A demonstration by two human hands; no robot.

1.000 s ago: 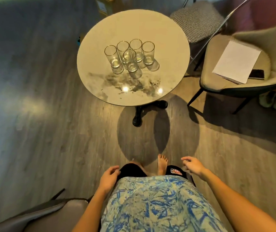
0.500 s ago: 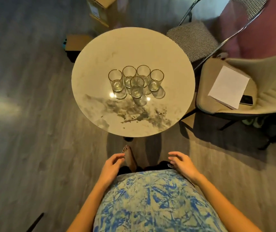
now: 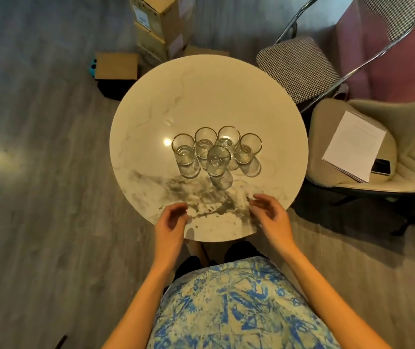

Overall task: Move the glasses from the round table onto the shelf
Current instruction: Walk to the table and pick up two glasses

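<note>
Several clear glasses (image 3: 216, 152) stand upright in a tight cluster near the middle of the round marble table (image 3: 201, 91). One glass (image 3: 218, 160) stands in front of the others, closest to me. My left hand (image 3: 171, 220) hovers over the table's near edge, fingers curled and apart, holding nothing. My right hand (image 3: 269, 214) hovers beside it over the near edge, also empty with fingers apart. Both hands are short of the glasses and touch none of them. No shelf is in view.
Cardboard boxes (image 3: 161, 23) stand on the floor behind the table. A checkered chair (image 3: 299, 66) and a beige armchair (image 3: 407, 137) with papers (image 3: 355, 144) and a phone (image 3: 380, 167) sit to the right. Wooden floor lies to the left.
I have stepped up to the table, which now fills the middle of the view. Both hands rose from beside my waist to above the table's near edge.
</note>
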